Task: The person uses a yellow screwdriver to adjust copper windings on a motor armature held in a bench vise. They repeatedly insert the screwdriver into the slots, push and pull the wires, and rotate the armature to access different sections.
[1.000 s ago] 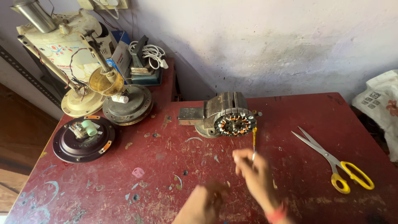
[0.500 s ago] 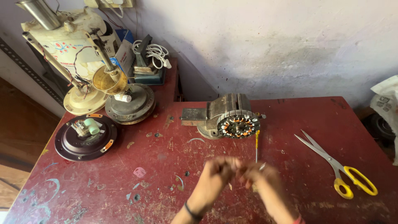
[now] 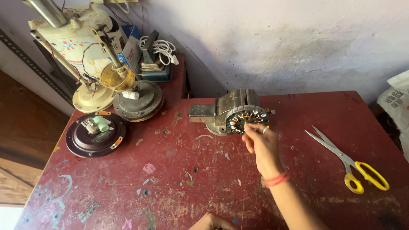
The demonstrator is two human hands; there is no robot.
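A motor stator [image 3: 247, 118] with copper windings sits clamped in a small grey bench vise [image 3: 221, 111] at the back middle of the red table [image 3: 179, 170]. My right hand [image 3: 260, 145], with a red band at the wrist, reaches up to the stator's front. Its fingertips are pinched together against the windings, seemingly on a thin wire. A faint strand [image 3: 243, 213] runs down toward the near edge. Only the knuckles of my left hand [image 3: 212, 222] show at the bottom edge; what it holds is hidden.
Yellow-handled scissors [image 3: 349, 164] lie open at the right. At the back left are a round black motor cover [image 3: 96, 135], a metal fan motor base [image 3: 137, 100], a cream fan body [image 3: 81, 47] and a coiled white cable [image 3: 164, 49]. A white sack [image 3: 398, 102] hangs at the right edge.
My hands were together in front of the vise; my right hand has since risen to the stator while my left has dropped back to the near edge.
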